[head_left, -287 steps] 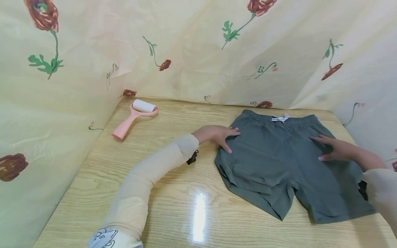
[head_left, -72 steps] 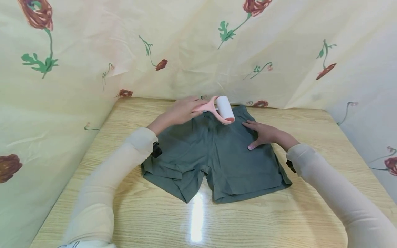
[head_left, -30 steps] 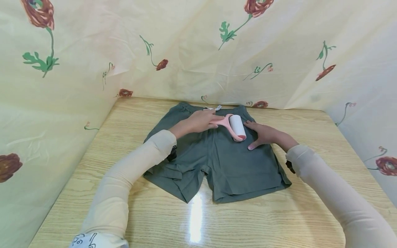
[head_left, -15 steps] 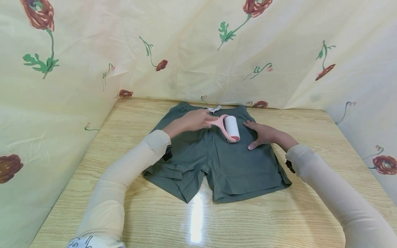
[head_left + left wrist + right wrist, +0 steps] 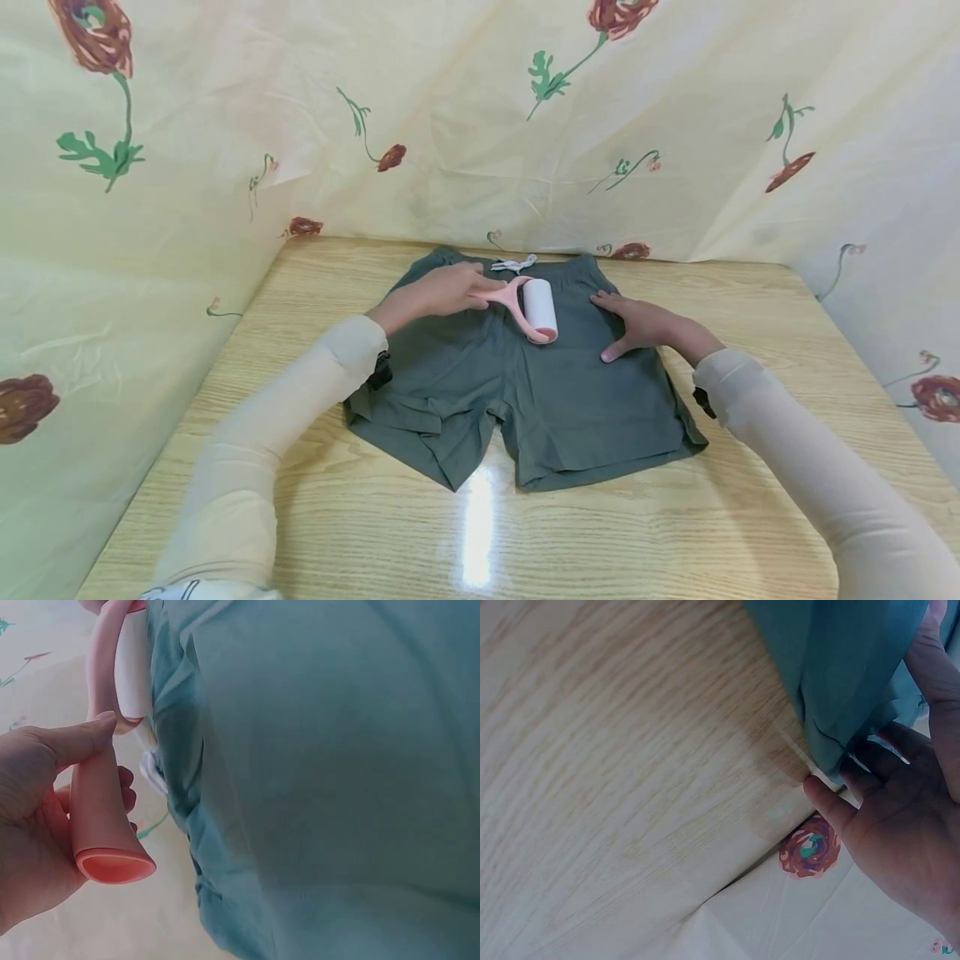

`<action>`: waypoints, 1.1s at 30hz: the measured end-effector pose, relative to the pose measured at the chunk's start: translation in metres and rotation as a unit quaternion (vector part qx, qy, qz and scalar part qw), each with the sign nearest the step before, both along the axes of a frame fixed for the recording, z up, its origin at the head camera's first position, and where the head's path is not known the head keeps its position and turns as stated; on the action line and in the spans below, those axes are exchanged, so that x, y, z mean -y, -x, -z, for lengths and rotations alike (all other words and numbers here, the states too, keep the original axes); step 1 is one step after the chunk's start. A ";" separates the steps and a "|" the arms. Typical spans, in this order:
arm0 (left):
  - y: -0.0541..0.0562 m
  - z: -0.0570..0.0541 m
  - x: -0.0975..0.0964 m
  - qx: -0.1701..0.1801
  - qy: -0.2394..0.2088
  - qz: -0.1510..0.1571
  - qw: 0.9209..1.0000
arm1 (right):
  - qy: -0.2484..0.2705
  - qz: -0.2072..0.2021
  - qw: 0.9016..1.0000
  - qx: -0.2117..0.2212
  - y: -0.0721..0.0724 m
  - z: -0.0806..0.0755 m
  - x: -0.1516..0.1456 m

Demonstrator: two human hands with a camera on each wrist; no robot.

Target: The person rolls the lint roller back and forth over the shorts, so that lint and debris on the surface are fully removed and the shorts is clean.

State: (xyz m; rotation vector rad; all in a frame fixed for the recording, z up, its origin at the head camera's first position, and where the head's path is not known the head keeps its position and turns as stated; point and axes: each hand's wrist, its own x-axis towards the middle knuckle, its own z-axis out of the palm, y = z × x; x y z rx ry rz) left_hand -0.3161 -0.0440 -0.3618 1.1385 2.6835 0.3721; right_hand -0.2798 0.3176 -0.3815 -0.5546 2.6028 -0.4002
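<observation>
Dark grey-green shorts lie spread on the wooden table, waistband at the back, with a white drawstring tied at its middle. My left hand grips the pink handle of a lint roller. In the left wrist view, thumb and fingers wrap that handle. The roller's white cylinder lies over the upper front of the shorts, just right of the centre seam. My right hand rests on the right side of the shorts with its fingers spread; in the right wrist view its fingers touch the cloth at the edge.
The table has a light wood grain and a bright glare streak near the front. A cream curtain printed with red flowers hangs along the back and both sides. Creases run along the left leg hem of the shorts.
The shorts have shifted left from their earlier place, and my left hand has picked up the lint roller from the back left. Lately the roller has moved left across the shorts; my right hand stays put.
</observation>
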 end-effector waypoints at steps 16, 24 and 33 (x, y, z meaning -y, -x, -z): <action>0.002 -0.002 0.039 0.010 -0.039 0.001 0.999 | 0.001 0.001 1.000 0.005 0.003 0.000 -0.001; 0.003 -0.004 0.057 0.020 -0.034 -0.010 0.999 | 0.000 -0.001 1.000 0.001 0.002 -0.001 0.000; 0.004 -0.004 0.067 0.033 -0.021 -0.036 0.999 | 0.004 0.002 1.000 0.005 0.002 0.002 -0.001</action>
